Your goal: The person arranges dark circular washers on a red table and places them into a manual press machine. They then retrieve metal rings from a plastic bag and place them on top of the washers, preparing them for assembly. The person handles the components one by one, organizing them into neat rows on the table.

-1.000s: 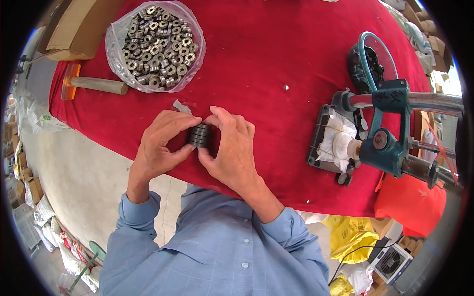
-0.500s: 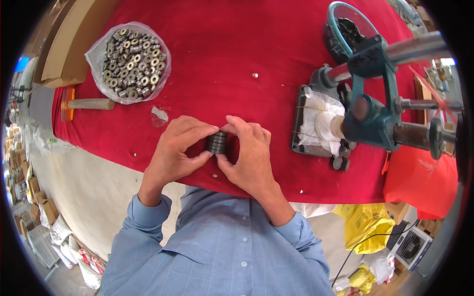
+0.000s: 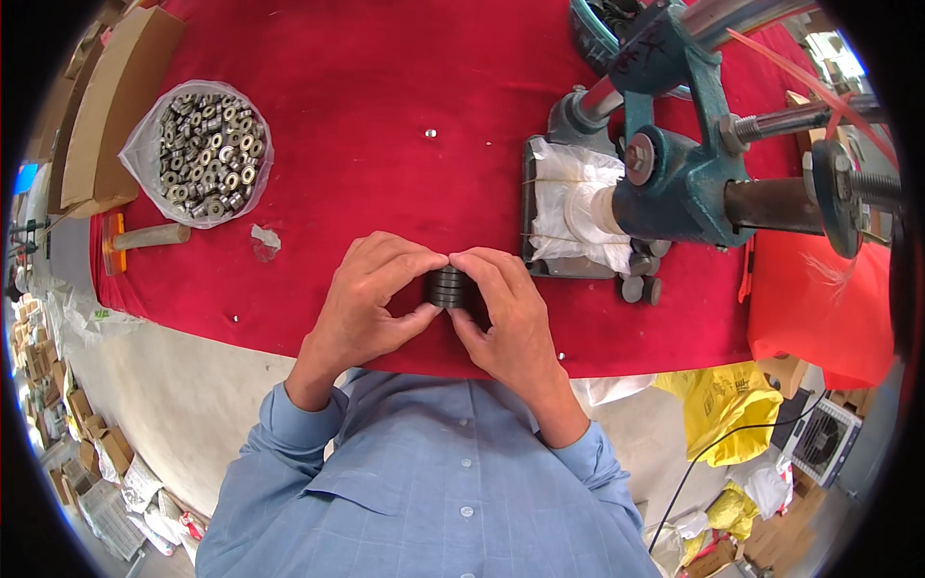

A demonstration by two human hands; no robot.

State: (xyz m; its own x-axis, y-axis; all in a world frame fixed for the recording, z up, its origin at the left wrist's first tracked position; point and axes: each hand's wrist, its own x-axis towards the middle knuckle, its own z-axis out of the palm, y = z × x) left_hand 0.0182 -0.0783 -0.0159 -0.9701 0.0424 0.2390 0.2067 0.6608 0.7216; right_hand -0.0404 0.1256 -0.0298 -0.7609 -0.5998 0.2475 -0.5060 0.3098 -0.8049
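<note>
Head view. Observed a short stack of dark discs (image 3: 447, 287) gripped by the left hand (image 3: 371, 294) and right hand (image 3: 511, 313) together. Noted fingers of both narrowed to a pinch on the stack, with index fingertips close together at its far end and thumbs at its near end. Located over the front part of a red cloth (image 3: 366, 125); cannot tell whether touching it. Logged to the left: clear bag (image 3: 145, 154) of metal bearings (image 3: 207, 159), wooden-handled hammer (image 3: 154, 237). Logged to the right: green press (image 3: 679, 183), with loose dark pieces (image 3: 633, 289) beside its base.
</note>
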